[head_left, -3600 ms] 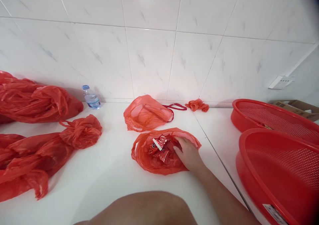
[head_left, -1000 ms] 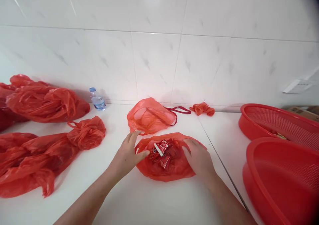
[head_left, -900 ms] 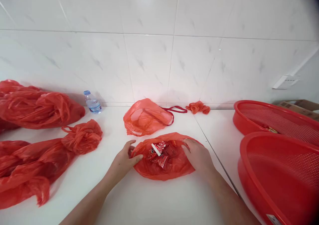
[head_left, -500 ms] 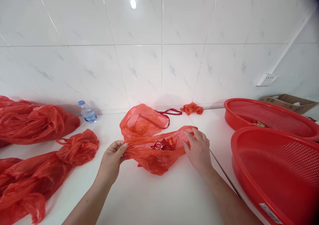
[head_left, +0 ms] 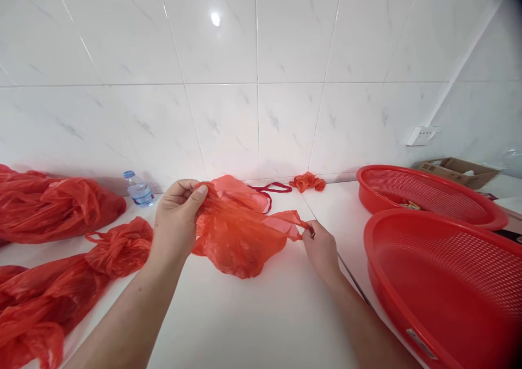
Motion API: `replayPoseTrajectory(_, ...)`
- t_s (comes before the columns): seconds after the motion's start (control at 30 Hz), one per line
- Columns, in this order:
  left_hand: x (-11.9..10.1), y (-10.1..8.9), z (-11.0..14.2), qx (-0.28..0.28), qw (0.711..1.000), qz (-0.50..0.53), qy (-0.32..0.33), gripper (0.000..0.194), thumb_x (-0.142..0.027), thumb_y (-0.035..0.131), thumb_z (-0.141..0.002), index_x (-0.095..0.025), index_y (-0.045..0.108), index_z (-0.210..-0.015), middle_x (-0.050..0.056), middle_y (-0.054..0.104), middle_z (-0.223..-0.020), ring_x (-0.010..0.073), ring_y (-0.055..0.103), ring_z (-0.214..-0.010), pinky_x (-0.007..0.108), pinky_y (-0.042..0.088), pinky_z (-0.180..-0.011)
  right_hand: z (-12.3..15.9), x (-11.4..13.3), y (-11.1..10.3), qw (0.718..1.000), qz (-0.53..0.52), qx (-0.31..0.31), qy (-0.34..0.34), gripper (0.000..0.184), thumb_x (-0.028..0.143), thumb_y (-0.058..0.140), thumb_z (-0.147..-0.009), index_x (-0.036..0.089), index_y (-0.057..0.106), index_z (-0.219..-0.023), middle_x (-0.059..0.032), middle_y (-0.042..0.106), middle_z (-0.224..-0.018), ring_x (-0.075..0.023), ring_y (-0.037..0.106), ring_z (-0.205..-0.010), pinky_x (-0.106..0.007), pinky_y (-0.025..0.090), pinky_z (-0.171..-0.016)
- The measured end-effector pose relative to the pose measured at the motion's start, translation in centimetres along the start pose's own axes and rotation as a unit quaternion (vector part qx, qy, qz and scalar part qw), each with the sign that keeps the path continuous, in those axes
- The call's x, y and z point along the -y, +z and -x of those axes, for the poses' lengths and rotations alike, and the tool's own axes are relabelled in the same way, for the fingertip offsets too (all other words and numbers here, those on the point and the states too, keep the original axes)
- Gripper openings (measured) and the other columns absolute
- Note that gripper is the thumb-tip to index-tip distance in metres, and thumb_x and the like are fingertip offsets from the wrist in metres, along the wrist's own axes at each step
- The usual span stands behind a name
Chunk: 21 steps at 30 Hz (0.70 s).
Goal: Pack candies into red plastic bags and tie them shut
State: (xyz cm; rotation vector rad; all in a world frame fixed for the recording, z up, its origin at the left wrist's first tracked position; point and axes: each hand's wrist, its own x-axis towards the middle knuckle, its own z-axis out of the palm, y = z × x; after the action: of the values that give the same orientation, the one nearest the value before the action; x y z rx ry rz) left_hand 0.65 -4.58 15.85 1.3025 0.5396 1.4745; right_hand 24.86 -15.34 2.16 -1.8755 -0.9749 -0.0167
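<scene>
A thin red plastic bag (head_left: 240,244) is stretched between my two hands above the white table. My left hand (head_left: 179,211) pinches its upper left corner between thumb and fingers. At the right, my right hand (head_left: 321,247) is closed round a twisted handle of the bag. The bag's lower part hangs bunched near the tabletop, and its contents are hidden behind the plastic. Just behind it lies a lighter red mesh-like pouch (head_left: 238,186) with a dark red drawstring (head_left: 275,188), partly covered by the bag.
Two red plastic baskets (head_left: 381,265) stand at the right, the farther one holding small packets. Full red bags (head_left: 61,203) lie at the left beside a water bottle (head_left: 138,189). A crumpled red bag (head_left: 308,182) rests by the tiled wall, and a cardboard box (head_left: 459,172) stands far right.
My left hand has risen with its corner of the bag. My right hand has closed on the handle and moved slightly lower. The red wrappers seen inside the bag's mouth are now hidden.
</scene>
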Motion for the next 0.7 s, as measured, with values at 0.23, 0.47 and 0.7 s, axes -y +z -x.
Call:
replayPoseTrajectory(0.23,-2.0,-1.1,0.5,-0.051,0.996,-0.026,0.064,0.012,-0.021,0.071,-0.071,-0.018,0.059,-0.075,-0.002,0.059,-0.066,0.0084,0.054,-0.058,0.018,0.045,-0.052,-0.2,2.3,-2.8,0.92,-0.384,0.007,0.076,0.014,0.036,0.05,-0.083,0.024,0.051,-0.089,0.0038,0.054,-0.061,-0.0119,0.048,-0.051,-0.023,0.037,-0.047)
replayPoseTrajectory(0.47,-2.4,-3.7,1.4,-0.051,0.998,-0.036,0.031,0.012,-0.028,0.068,-0.075,-0.022,0.059,-0.08,0.0,0.059,-0.075,0.0107,0.056,-0.069,0.019,0.048,-0.059,-1.2,0.5,-3.4,0.888,-0.426,0.174,0.018,0.057,0.06,0.034,-0.086,0.036,0.028,-0.137,-0.0084,0.048,-0.135,-0.0171,0.06,-0.082,-0.031,0.048,-0.063)
replayPoseTrajectory(0.7,1.8,-9.9,3.8,0.046,0.991,-0.124,-0.001,0.08,-0.061,0.072,-0.059,-0.033,0.042,-0.128,0.008,0.044,-0.136,0.029,0.042,-0.125,0.035,0.048,-0.089,-0.1,0.9,-1.0,0.841,-0.411,0.352,-0.009,0.093,0.072,0.065,-0.059,0.031,0.034,-0.137,-0.0136,0.038,-0.143,-0.0284,0.042,-0.125,-0.046,0.043,-0.091)
